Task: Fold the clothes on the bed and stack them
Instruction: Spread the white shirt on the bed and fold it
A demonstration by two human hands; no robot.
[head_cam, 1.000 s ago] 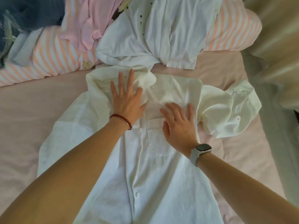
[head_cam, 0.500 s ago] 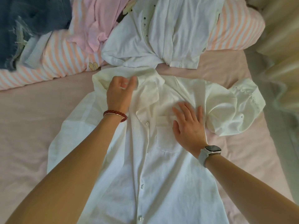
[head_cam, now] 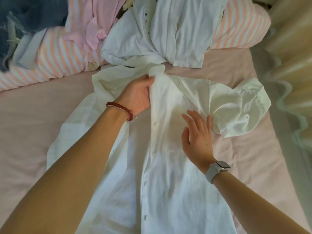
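Change: a second ago my left hand (head_cam: 137,95) lay flat on the collar of the white button shirt (head_cam: 162,166); now it has turned palm-up and lifted the left front panel toward the middle. My right hand (head_cam: 198,135) has slid a little nearer me on the chest.
Left hand: my fingers (head_cam: 149,80) curl round the edge of the placket just below the collar and grip the cloth; a red bead bracelet (head_cam: 120,110) sits on that wrist.
Right hand: my fingers (head_cam: 192,115) are straight and slightly spread, pressing flat on the shirt's chest; a grey-strapped watch (head_cam: 217,169) is on the wrist.
White button shirt: spread front-up along the pink bed (head_cam: 33,115), collar far from me, hem near me. The left front panel is raised at my grip, showing the button row down the middle.
Right sleeve: bunched in a rumpled heap (head_cam: 236,108) just right of my right hand, the cuff at the far right.
Second white shirt: crumpled (head_cam: 168,31) at the far side, touching the collar of the one I hold.
Pink garment: heaped (head_cam: 94,22) far left of the second shirt.
Denim: dark blue piece (head_cam: 25,17) at the far left corner.
Striped bedding: orange-and-white (head_cam: 55,54), under the far pile.
Curtain: pale folds (head_cam: 290,65) along the right edge.
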